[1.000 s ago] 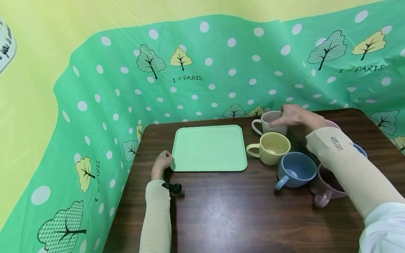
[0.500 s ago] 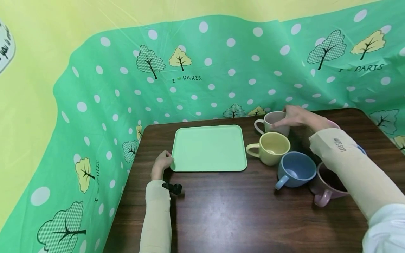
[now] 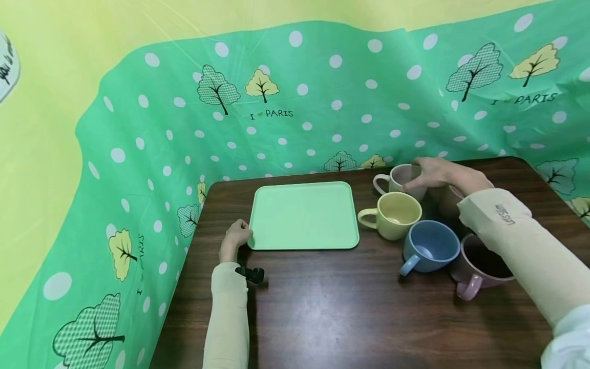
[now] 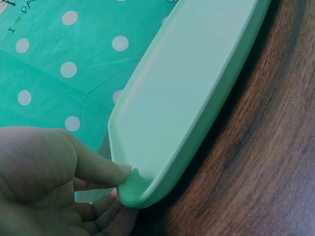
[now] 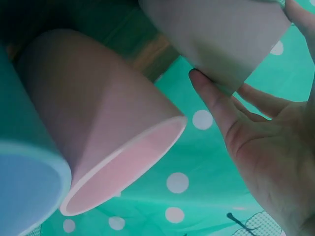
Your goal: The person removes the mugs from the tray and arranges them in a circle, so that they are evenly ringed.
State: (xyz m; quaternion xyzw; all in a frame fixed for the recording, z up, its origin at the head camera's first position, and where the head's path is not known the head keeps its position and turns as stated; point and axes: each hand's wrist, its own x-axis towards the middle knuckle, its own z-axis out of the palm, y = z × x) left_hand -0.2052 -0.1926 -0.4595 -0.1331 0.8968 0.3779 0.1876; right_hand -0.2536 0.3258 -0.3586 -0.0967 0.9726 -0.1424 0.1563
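My right hand (image 3: 442, 173) holds a pale grey mug (image 3: 400, 178) near the table's back edge, its thumb on the near side and fingers round the far rim. In the right wrist view, thumb and fingers span the grey mug (image 5: 226, 39). Its handle points left. My left hand (image 3: 236, 236) pinches the near left corner of a light green tray (image 3: 304, 215), thumb on top, as the left wrist view shows on the tray (image 4: 182, 78). A yellow mug (image 3: 389, 225) stands just in front of the grey one.
Right of the yellow mug stand a blue mug (image 3: 428, 259) and a pink-purple mug (image 3: 488, 279). Another pink mug (image 5: 103, 108) and a blue one (image 5: 29, 191) are beside the right hand, partly hidden by the arm in the head view. A polka-dot cloth (image 3: 318, 102) hangs behind the table.
My right hand and the grey mug have shifted a little to the right and slightly nearer, away from the tray. The left hand and tray have stayed in place.
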